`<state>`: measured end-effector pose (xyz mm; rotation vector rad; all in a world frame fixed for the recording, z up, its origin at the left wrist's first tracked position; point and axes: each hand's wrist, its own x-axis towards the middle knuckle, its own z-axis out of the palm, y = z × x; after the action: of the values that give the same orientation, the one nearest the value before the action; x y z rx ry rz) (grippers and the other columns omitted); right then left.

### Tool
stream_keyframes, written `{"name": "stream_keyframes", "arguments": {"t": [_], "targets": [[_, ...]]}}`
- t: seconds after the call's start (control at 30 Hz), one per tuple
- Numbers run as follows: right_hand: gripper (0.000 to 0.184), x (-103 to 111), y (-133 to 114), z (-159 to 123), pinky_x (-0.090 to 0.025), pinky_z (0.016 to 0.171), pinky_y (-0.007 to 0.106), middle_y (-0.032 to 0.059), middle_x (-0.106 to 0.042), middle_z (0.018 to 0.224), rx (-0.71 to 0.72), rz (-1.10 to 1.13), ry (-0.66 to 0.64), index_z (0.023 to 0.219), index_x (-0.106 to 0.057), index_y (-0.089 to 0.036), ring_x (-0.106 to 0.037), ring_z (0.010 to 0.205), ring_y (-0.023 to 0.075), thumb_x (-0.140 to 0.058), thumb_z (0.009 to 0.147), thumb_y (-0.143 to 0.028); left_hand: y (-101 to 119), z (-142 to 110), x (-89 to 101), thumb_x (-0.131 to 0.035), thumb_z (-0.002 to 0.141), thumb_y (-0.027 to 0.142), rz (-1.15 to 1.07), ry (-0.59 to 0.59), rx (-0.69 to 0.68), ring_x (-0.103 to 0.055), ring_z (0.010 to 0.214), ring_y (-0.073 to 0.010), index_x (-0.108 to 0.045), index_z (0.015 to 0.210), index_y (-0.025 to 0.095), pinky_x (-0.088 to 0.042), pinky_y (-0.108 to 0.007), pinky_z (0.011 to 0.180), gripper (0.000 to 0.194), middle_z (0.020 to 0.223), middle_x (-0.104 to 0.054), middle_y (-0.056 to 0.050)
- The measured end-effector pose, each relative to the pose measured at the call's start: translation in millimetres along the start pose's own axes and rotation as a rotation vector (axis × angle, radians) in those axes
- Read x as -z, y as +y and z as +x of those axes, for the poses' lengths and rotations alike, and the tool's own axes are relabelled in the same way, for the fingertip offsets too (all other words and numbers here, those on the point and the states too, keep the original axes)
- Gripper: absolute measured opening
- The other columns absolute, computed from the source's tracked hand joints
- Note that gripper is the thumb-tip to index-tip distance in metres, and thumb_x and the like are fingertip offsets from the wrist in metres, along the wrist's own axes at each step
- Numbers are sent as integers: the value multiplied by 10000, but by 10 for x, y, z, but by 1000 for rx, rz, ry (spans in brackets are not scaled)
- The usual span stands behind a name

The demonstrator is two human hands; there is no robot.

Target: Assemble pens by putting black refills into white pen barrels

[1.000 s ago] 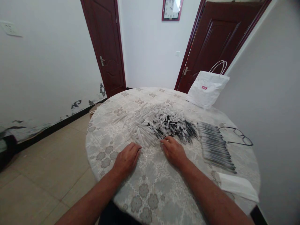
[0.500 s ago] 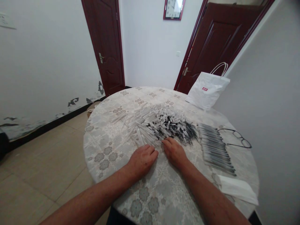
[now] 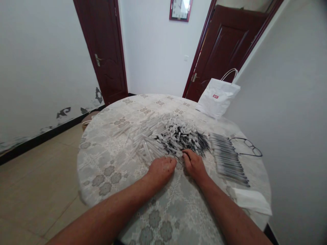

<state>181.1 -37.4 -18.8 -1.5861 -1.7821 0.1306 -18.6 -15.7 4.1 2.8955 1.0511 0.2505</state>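
Tubes [image 3: 146,146] and black rods [image 3: 182,137] lie in 1 loose pile near the middle of the counter [image 3: 92,156], too tangled to count. At its near edge, the left hand [image 3: 163,168] is back-up, fingers curled and mostly hidden; just beside it, the right hand [image 3: 194,165] bends its fingers in against the pile. For both hands, I cannot tell how far the fingers part or whether they grip anything. To the right lie pens [image 3: 230,160] in a row, glasses [image 3: 246,146] and a white sheet [image 3: 251,201], paper or cloth unclear. Farther back are a bag [image 3: 218,97], 2 doors [image 3: 97,37] and a clock [image 3: 180,9], cut off above.
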Motion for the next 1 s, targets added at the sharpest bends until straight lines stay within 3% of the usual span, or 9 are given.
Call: {"name": "stream_keyframes", "arguments": {"t": [0.23,0.37,0.57,0.67,0.77,0.9,1.0], "targets": [[312,34,93,-39,-458,578,254,17,-678,786,-299,306,80,1087,-657,-202,-599,641,159,-444,976,-401,0,16,-8,-482,924,140,-80,-56,16,-692,841,-251,-608,995,173,-515,-349,733,148,881,-700,-100],[333,7,120,-50,-404,485,220,2,-648,752,-388,519,126,1097,-629,-202,-527,556,130,-482,961,-468,35,6,8,-471,957,253,-194,-8,40,-699,813,-255,-616,983,181,-521,-355,717,164,891,-718,-99],[342,22,58,-40,-384,482,211,3,-646,748,-365,607,121,1138,-590,-201,-496,538,115,-463,992,-483,64,29,87,-551,925,284,-758,189,85,-697,908,-227,-673,1118,201,-523,-343,838,243,982,-744,-80],[332,42,25,-35,-378,480,214,-3,-646,724,-357,635,122,1156,-575,-210,-485,521,111,-447,1004,-476,57,31,145,-566,921,362,-1094,155,220,-692,699,-179,-679,1173,216,-535,-286,645,312,1014,-745,-78],[326,57,-16,-46,-372,473,213,-13,-637,695,-351,663,111,1177,-564,-220,-479,510,110,-422,1017,-465,49,53,198,-602,892,431,-1357,71,397,-653,567,-147,-656,1223,199,-461,-234,443,407,1050,-731,-100],[302,62,-99,-90,-413,522,224,-25,-628,686,-274,616,33,1196,-568,-237,-519,533,115,-405,1030,-429,45,134,226,-679,842,432,-1621,98,452,-666,638,-164,-627,1239,174,-486,-234,436,476,1056,-715,-115],[285,72,-143,-110,-436,562,235,-26,-630,693,-205,571,-39,1182,-586,-243,-561,567,127,-417,1024,-409,42,182,219,-692,842,436,-1726,138,462,-650,634,-152,-662,1135,141,-505,-235,465,417,968,-715,-108]]}}
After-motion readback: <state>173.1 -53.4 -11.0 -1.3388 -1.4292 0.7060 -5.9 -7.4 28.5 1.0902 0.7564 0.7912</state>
